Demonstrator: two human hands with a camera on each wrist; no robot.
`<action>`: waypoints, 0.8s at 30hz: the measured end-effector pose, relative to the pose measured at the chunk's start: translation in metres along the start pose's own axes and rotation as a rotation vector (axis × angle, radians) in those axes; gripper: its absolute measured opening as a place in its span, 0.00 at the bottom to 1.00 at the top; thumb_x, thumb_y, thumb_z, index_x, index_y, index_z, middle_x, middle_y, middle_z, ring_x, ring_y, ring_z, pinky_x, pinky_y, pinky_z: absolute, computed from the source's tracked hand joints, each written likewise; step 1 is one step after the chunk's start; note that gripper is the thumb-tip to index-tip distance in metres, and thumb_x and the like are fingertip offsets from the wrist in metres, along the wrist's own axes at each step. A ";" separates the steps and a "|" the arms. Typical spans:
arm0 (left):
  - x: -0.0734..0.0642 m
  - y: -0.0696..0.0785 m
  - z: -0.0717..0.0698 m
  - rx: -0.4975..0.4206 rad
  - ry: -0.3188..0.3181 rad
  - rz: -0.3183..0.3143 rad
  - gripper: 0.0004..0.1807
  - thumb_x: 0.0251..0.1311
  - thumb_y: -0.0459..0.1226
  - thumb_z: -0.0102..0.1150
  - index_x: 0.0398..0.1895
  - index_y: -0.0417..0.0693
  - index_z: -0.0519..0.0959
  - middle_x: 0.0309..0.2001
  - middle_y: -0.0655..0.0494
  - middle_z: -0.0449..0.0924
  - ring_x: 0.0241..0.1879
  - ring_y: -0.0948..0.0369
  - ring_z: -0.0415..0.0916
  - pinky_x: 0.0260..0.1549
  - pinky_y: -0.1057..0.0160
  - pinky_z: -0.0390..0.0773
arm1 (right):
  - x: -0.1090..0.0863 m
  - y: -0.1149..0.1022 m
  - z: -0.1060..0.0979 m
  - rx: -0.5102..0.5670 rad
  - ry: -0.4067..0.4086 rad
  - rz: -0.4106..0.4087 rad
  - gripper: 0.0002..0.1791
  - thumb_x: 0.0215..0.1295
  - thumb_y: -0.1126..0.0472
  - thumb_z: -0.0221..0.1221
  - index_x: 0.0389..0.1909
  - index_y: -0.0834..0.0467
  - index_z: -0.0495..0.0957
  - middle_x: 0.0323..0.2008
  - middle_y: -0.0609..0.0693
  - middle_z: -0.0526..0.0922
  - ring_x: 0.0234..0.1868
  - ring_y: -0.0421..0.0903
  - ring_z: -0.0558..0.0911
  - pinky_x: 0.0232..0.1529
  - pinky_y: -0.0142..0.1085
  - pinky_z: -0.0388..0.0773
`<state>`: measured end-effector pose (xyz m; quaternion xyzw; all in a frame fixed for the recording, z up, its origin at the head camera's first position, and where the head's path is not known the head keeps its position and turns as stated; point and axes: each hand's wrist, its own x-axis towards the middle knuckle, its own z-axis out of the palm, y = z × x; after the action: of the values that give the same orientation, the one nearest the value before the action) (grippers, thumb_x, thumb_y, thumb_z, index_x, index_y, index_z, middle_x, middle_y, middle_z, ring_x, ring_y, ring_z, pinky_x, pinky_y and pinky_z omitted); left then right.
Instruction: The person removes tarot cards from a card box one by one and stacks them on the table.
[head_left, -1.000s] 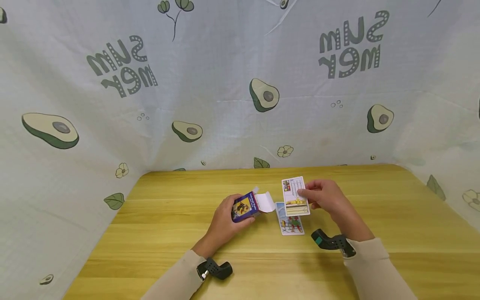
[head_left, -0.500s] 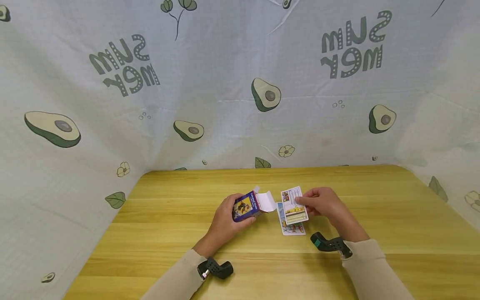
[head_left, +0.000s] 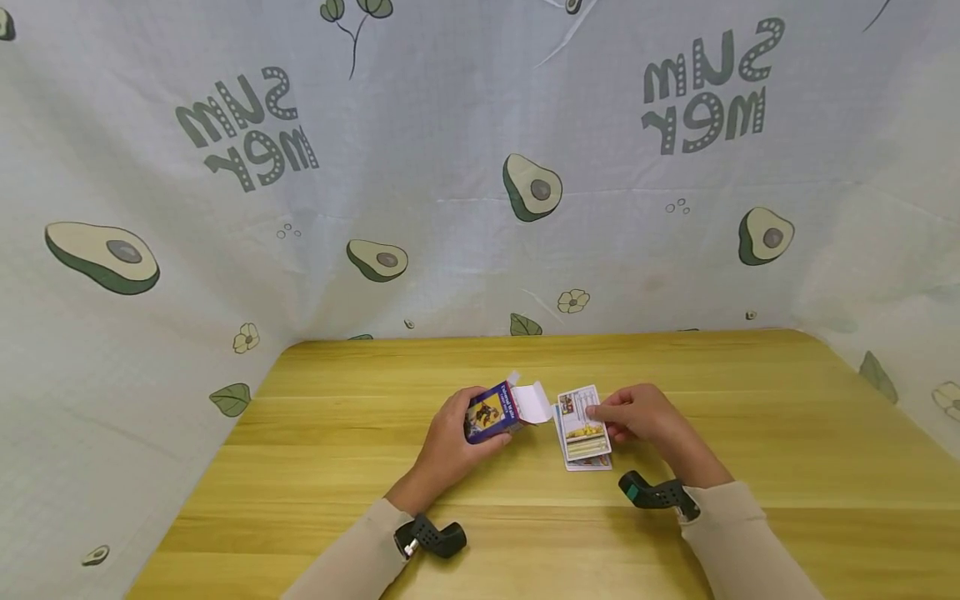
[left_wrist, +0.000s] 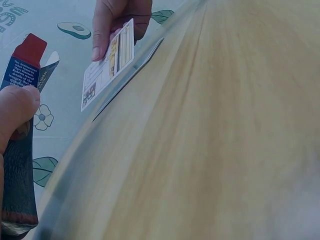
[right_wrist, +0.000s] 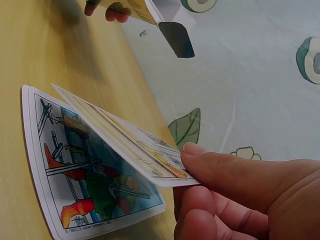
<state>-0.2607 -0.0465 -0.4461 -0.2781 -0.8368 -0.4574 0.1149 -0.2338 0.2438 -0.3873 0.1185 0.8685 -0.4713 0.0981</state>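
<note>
My left hand (head_left: pixel 450 437) grips a blue card box (head_left: pixel 491 412) whose white end flap (head_left: pixel 532 403) stands open toward the right. Between thumb and fingers, my right hand (head_left: pixel 641 417) pinches a white printed card (head_left: pixel 583 423) at its right edge. That card is tilted close over a small stack of picture cards (right_wrist: pixel 95 175) on the table, hiding most of it in the head view. In the right wrist view the top picture shows a figure with swords. The left wrist view shows the pinched card (left_wrist: pixel 110 67) above the stack's thin edge (left_wrist: pixel 130 80).
The yellow wooden table (head_left: pixel 360 467) has its far edge against a pale cloth (head_left: pixel 450 275) printed with avocados, leaves and lettering. Each wrist wears a black camera mount, one on the left (head_left: pixel 431 537) and one on the right (head_left: pixel 656 492).
My right hand has come down and toward me with the printed card, which now covers more of the picture cards. The left hand and the box have stayed in place.
</note>
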 end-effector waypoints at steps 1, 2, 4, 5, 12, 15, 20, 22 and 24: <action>0.000 0.000 0.000 -0.001 0.000 0.001 0.38 0.50 0.51 0.72 0.62 0.48 0.68 0.54 0.50 0.75 0.46 0.62 0.71 0.44 0.61 0.76 | 0.000 0.000 0.000 0.000 -0.004 0.002 0.20 0.59 0.53 0.67 0.38 0.67 0.79 0.25 0.52 0.78 0.23 0.45 0.74 0.26 0.32 0.75; 0.000 0.000 0.000 0.001 -0.001 -0.001 0.38 0.49 0.50 0.72 0.62 0.48 0.68 0.54 0.50 0.75 0.46 0.62 0.71 0.45 0.61 0.76 | 0.001 0.001 0.001 0.002 -0.006 0.008 0.19 0.59 0.53 0.67 0.38 0.67 0.79 0.25 0.52 0.79 0.23 0.45 0.74 0.27 0.32 0.75; 0.000 0.000 0.000 0.000 -0.004 -0.005 0.38 0.49 0.50 0.72 0.62 0.48 0.68 0.54 0.50 0.75 0.47 0.62 0.71 0.45 0.61 0.76 | 0.002 0.001 0.002 0.003 -0.008 0.017 0.19 0.59 0.53 0.67 0.38 0.66 0.79 0.25 0.51 0.79 0.23 0.45 0.74 0.26 0.32 0.75; 0.000 0.000 0.000 0.000 -0.006 -0.007 0.38 0.49 0.50 0.72 0.62 0.48 0.68 0.54 0.50 0.75 0.47 0.62 0.71 0.45 0.61 0.75 | 0.002 0.002 0.002 0.003 -0.009 0.019 0.19 0.59 0.53 0.67 0.38 0.66 0.79 0.25 0.51 0.79 0.23 0.45 0.74 0.26 0.32 0.75; 0.000 0.000 0.000 0.000 -0.012 -0.018 0.38 0.49 0.51 0.72 0.62 0.49 0.68 0.54 0.51 0.75 0.47 0.62 0.71 0.45 0.61 0.75 | 0.002 0.003 0.005 -0.004 -0.005 0.024 0.19 0.60 0.53 0.66 0.37 0.66 0.80 0.24 0.51 0.78 0.22 0.44 0.74 0.25 0.31 0.73; 0.000 0.000 0.000 -0.002 -0.010 -0.017 0.38 0.49 0.51 0.72 0.62 0.49 0.68 0.54 0.50 0.75 0.47 0.62 0.71 0.45 0.61 0.75 | 0.001 0.002 0.005 -0.007 -0.005 0.027 0.18 0.60 0.53 0.66 0.37 0.66 0.80 0.24 0.51 0.78 0.22 0.44 0.73 0.25 0.31 0.73; 0.000 0.000 0.000 0.004 -0.007 -0.015 0.38 0.49 0.51 0.72 0.62 0.49 0.68 0.54 0.52 0.74 0.47 0.62 0.71 0.45 0.61 0.75 | 0.001 0.002 0.006 -0.020 -0.003 0.040 0.18 0.60 0.53 0.66 0.37 0.66 0.80 0.24 0.52 0.78 0.22 0.45 0.73 0.25 0.31 0.73; 0.000 0.001 0.000 0.008 -0.007 -0.015 0.38 0.49 0.51 0.72 0.62 0.49 0.68 0.54 0.53 0.74 0.47 0.62 0.71 0.45 0.61 0.75 | 0.002 0.002 0.006 -0.024 0.001 0.048 0.18 0.59 0.53 0.66 0.37 0.66 0.80 0.25 0.52 0.79 0.22 0.44 0.73 0.25 0.31 0.73; 0.000 0.001 0.000 0.008 -0.007 -0.013 0.38 0.49 0.50 0.72 0.62 0.49 0.68 0.54 0.54 0.74 0.47 0.62 0.71 0.45 0.61 0.75 | 0.003 0.003 0.007 -0.031 0.006 0.052 0.18 0.59 0.53 0.67 0.37 0.66 0.80 0.25 0.52 0.80 0.22 0.44 0.73 0.24 0.30 0.73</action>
<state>-0.2600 -0.0463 -0.4456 -0.2739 -0.8408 -0.4537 0.1101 -0.2355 0.2400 -0.3940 0.1411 0.8725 -0.4547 0.1095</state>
